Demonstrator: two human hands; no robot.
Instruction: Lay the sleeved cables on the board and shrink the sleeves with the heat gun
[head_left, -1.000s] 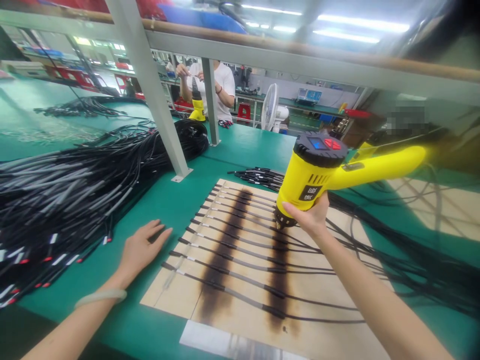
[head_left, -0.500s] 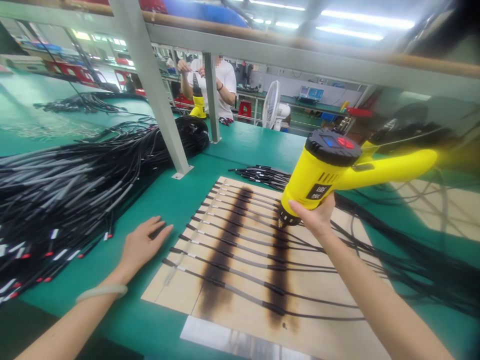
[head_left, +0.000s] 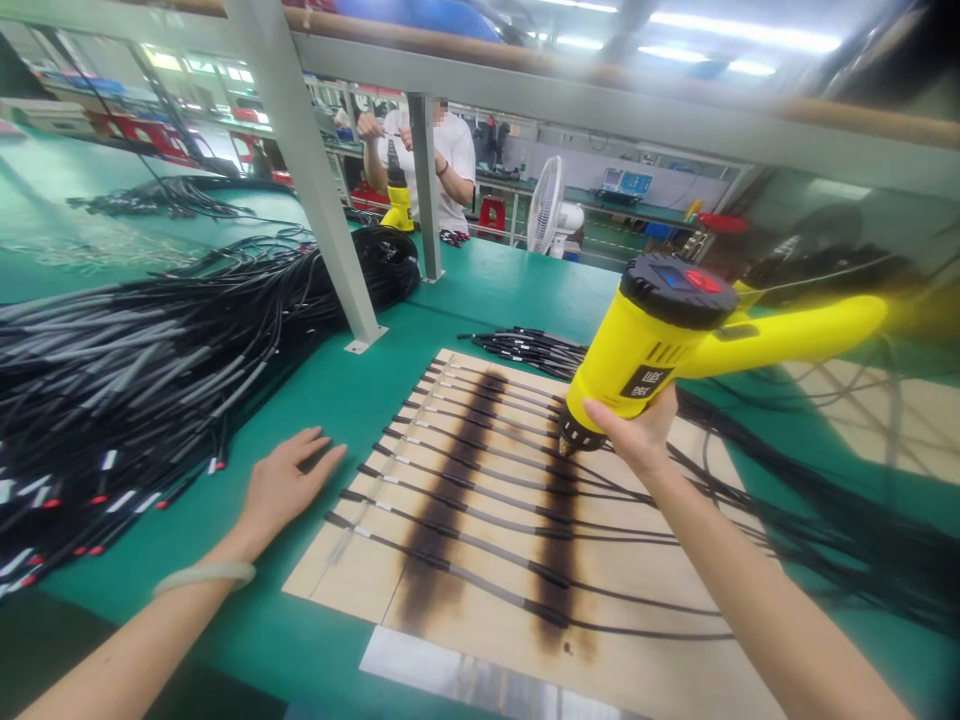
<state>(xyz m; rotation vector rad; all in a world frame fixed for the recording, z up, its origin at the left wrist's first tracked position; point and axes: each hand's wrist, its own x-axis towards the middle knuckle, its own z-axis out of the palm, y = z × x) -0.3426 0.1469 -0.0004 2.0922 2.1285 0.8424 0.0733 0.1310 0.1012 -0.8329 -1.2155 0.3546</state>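
Observation:
In my right hand is a yellow heat gun, gripped round its barrel with the nozzle pointing down. The nozzle tip hovers over the right-hand scorched band of a wooden board, close to the black cables. These cables lie side by side across the board, their ends lined up along its left edge. Sleeve-like thicker sections cross two dark burn bands. My left hand lies on the green table left of the board, fingers spread, holding nothing.
A big heap of black and grey cables covers the left of the green table. A metal post rises beyond the board. Across the table, a person works near another yellow heat gun. A white fan stands behind.
The view has shifted very slightly. My right hand and the heat gun have moved a touch to the right; my left hand stays where it was.

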